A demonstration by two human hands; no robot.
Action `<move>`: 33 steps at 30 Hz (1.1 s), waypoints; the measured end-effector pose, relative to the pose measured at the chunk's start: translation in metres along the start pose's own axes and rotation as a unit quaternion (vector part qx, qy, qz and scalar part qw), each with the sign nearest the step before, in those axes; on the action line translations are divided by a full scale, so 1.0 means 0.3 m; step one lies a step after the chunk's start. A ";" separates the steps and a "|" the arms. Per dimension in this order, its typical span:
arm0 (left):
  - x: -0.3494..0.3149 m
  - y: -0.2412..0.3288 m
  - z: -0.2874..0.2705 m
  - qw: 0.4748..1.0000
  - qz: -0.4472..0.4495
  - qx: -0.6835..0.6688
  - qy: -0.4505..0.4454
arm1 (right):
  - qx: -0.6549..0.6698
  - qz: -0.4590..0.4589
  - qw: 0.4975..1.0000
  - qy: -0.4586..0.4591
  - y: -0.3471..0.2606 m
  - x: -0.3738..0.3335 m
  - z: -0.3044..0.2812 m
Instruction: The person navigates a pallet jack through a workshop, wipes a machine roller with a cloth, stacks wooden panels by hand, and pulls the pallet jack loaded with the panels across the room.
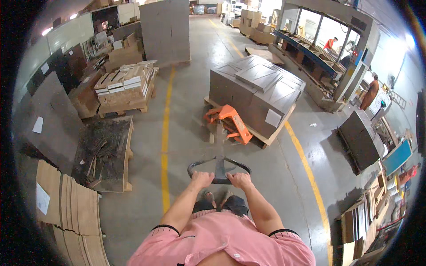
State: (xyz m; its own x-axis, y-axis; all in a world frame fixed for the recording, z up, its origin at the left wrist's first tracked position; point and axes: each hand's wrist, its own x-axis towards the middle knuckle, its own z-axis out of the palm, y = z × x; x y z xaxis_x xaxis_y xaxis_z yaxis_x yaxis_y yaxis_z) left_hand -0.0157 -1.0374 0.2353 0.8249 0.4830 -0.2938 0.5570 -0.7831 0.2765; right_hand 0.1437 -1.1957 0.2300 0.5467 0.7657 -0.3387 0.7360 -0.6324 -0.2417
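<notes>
My left hand [203, 179] is wrapped round the near bar of a black loop handle [240, 165], left of its middle. On the same bar, right of the middle, my right hand [239, 179] is closed too. The handle belongs to an orange pallet jack [234, 123] standing just ahead of me. Its forks are hidden under a wooden pallet [271, 141]. A large stack of grey-brown panels [242, 99] rests on that pallet, with a white paper sheet [273, 118] on its near side.
Yellow floor lines [166, 133] run along both sides of the aisle. At left stand a pallet with dark scraps [126, 155], a pallet of boards [122, 101] and a tall panel stack [165, 33]. On the right are a large press-like machine [306, 53], another panel stack [361, 137] and two people.
</notes>
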 end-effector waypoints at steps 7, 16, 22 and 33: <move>-0.193 0.103 -0.030 1.000 0.002 -0.015 -0.010 | 0.030 -0.028 0.999 -0.006 0.002 -0.263 -0.103; -0.446 0.263 -0.128 0.994 -0.014 -0.030 -0.108 | 0.060 -0.043 0.994 -0.083 0.044 -0.546 -0.289; -0.361 0.364 -0.480 0.985 0.041 -0.156 0.066 | 0.097 -0.040 0.993 0.060 0.064 -0.472 -0.651; -0.357 0.395 -0.720 0.905 0.128 -0.248 0.322 | 0.252 0.053 0.933 0.250 -0.030 -0.422 -0.874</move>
State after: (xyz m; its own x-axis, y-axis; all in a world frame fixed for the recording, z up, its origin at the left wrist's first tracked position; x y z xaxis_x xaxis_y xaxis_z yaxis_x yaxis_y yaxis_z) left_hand -0.0173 -1.0974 0.4971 0.7291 0.5644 0.3871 0.1833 -0.7060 0.6841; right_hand 0.1726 -1.2564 0.5133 0.8170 0.5743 0.0511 0.4544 -0.5868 -0.6702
